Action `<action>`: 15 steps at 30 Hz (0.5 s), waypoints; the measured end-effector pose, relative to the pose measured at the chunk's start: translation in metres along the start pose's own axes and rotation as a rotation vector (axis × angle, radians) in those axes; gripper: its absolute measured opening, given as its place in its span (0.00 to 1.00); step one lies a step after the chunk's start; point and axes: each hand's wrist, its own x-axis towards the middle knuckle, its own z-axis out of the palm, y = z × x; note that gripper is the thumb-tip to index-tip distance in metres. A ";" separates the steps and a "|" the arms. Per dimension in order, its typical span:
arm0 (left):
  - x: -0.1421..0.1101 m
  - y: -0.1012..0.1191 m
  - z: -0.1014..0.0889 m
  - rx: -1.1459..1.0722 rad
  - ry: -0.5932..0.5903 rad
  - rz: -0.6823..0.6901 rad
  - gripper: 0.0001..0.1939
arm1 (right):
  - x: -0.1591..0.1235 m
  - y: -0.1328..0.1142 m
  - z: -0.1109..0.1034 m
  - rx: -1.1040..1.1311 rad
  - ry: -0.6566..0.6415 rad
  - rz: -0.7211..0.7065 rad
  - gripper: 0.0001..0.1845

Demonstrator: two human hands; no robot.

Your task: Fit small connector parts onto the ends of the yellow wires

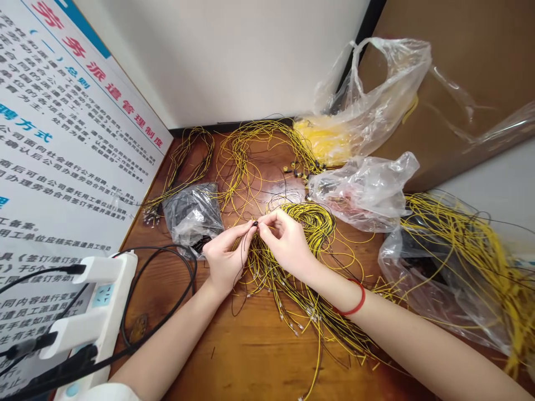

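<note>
A tiny black connector (254,223), pinched just above the heap of yellow-and-black wires (292,284), too small for its long axis to be read, with a thin black wire (239,281) hanging from it in a loose curve toward the person. Left hand (225,262) and right hand (284,242) both narrow, closed on the connector from either side, fingertips nearly meeting, the forearms angling in over the heap from the near edge. A red cord bracelet (356,299) around the right wrist. Directly beyond the heap, a loose loop of yellow wire (259,150) and scattered small black-and-brass connectors (297,172). To the heap's right, a clear plastic bag stuffed with yellow wire (443,278), and farther back, a crumpled clear bag (363,192) and another holding a yellow bundle (330,133). To its upper left, a black-filled plastic bag (193,217) and a smaller coil of yellow wire (184,167). Left of the heap, a white power strip (104,312) with plugged-in black cables (159,278), at the edge of a wooden table (217,356), beside a printed Chinese notice board (71,128). Behind the bags, a brown cardboard box (438,83).
</note>
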 end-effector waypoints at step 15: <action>-0.002 -0.002 0.000 -0.029 0.005 0.002 0.07 | 0.005 0.005 -0.001 0.005 -0.072 -0.024 0.05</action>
